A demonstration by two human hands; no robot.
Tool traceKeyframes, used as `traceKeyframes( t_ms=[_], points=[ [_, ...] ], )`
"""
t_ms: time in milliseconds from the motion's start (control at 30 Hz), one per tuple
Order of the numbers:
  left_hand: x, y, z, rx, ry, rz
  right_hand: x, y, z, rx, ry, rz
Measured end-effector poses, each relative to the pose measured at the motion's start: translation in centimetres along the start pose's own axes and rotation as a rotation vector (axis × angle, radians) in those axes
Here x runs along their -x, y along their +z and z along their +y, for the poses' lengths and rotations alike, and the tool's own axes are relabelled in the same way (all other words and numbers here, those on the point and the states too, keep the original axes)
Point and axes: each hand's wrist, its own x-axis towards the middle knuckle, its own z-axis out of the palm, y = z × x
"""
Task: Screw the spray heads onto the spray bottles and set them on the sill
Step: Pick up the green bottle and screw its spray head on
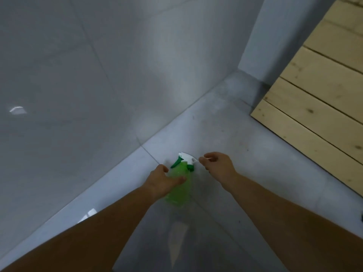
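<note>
Spanning the far left, a grey tiled wall [78, 75] meets the grey floor [235, 154]; pale wood planks [314, 95] lie far right. Green bottle [179, 185], tilted, sits centre-near, over the floor, grasped around its body by the left hand [163, 183]. White spray head [187, 157] is on its neck. Right hand [218, 161], fingers loosely curled, grips nothing, just right of the head.

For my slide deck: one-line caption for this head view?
Left hand grips green spray bottle; right hand beside its white spray head.
</note>
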Motion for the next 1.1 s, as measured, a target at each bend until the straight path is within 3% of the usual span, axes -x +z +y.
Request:
traceKeyframes(
  t_ms=[467, 1100],
  points=[
    [-2.4, 2.3, -2.1, 0.035, -0.101, -0.026, -5.8, 3.6, 1.9, 0.24, -0.05, -0.057],
    [-2.6, 2.9, -3.2, 0.13, -0.053, -0.029, -5.6, 4.6, 1.2, 0.396, -0.101, -0.078]
  ],
)
